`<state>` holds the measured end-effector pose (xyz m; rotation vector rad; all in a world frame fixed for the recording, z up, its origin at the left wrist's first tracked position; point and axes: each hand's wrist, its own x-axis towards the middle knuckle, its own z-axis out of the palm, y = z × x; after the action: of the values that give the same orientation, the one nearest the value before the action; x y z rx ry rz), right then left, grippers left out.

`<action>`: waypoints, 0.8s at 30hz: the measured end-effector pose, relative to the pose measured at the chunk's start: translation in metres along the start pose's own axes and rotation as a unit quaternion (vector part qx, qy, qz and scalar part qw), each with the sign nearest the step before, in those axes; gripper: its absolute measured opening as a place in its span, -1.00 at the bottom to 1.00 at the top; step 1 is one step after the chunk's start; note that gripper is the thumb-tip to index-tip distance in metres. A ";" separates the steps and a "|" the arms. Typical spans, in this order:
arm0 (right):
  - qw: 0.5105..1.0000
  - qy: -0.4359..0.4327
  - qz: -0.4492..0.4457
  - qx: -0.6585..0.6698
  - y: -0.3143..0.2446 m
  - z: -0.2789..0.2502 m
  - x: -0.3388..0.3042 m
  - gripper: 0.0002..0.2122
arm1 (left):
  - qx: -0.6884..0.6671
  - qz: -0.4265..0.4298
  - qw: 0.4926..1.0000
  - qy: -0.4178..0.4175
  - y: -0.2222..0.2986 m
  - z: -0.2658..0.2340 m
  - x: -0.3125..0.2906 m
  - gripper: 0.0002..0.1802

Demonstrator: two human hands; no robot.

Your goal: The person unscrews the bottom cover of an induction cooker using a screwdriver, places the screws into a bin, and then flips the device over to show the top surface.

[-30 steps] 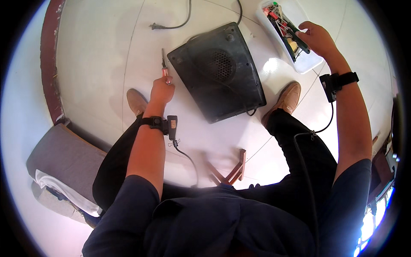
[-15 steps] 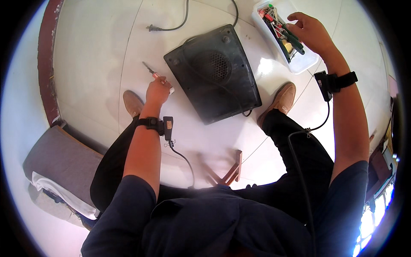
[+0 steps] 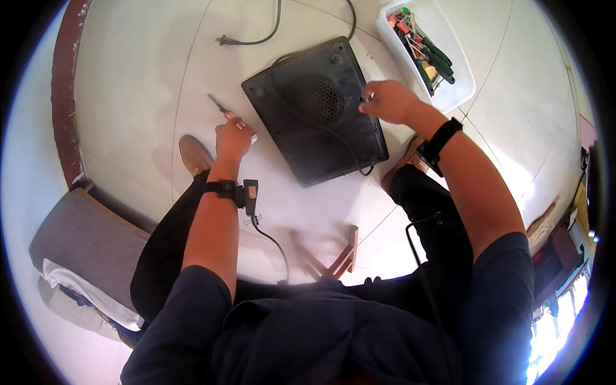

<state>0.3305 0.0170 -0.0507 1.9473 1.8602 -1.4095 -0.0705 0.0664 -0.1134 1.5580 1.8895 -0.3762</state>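
Note:
A black flat appliance with a round vent grille lies upside down on the white tiled floor between my feet. My left hand is closed on a screwdriver with a reddish handle, its tip pointing up and left, just left of the appliance. My right hand rests on the appliance's right edge with its fingers pinched on something small that I cannot make out. Both wrists wear black bands.
A white tray of hand tools stands at the upper right. The appliance's power cord and plug trail across the floor at the top. A grey cushioned seat is at the left. Wooden stool legs show below me.
My right hand has left the tool tray and come down to the appliance's right edge. My left hand with the screwdriver stays beside the appliance, its tip now tilted left.

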 end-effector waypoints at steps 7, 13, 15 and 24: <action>0.987 0.032 0.151 0.040 -0.013 0.037 -0.010 -0.55 | -0.107 0.018 0.992 0.065 0.025 0.009 -0.013 -0.55; 0.886 0.137 0.354 0.265 -0.013 0.083 -0.022 -0.31 | -0.238 -0.012 0.968 0.075 0.036 0.034 -0.036 -0.58; 0.884 0.171 0.371 0.226 0.001 0.116 -0.026 -0.26 | -0.334 -0.121 0.935 -0.002 0.051 0.034 -0.048 -0.56; 0.871 0.133 0.386 0.274 0.025 0.150 -0.036 -0.18 | -0.476 -0.267 0.824 -0.155 0.050 0.034 -0.063 -0.60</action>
<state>0.2783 -0.1104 -0.1243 2.7881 0.5293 -1.4951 -0.0081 0.0104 -0.0897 0.2756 1.7679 0.1042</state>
